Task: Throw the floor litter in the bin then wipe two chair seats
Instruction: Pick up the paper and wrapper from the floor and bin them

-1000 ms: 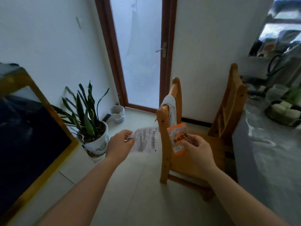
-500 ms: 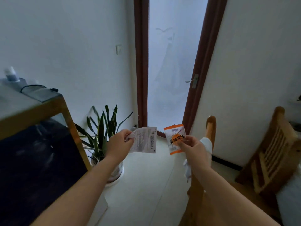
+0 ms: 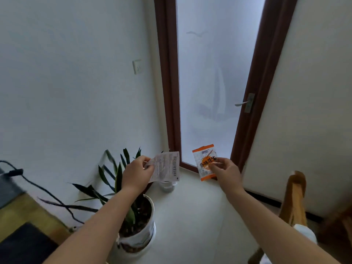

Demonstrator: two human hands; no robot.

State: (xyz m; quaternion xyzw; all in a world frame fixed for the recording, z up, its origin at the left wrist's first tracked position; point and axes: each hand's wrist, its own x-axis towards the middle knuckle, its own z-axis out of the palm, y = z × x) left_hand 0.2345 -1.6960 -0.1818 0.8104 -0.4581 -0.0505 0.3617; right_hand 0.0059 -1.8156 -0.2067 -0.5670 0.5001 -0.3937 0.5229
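Note:
My left hand pinches a white printed paper slip by its left edge. My right hand holds an orange and white snack packet by its right side. Both are held out at chest height, over the pale floor in front of the door. A small white bin stands on the floor by the door frame, mostly hidden behind the paper slip. The top of a wooden chair back shows at the lower right, with a white cloth hanging on it; the chair seats are out of view.
A potted snake plant in a white pot stands on the floor under my left arm. A wooden-framed dark cabinet with a black cable is at the left. A frosted glass door with a brown frame is ahead.
My view has moved forward, toward the door and plant, leaving the chairs low at the right. Both hands keep the same hold on the slip and the packet.

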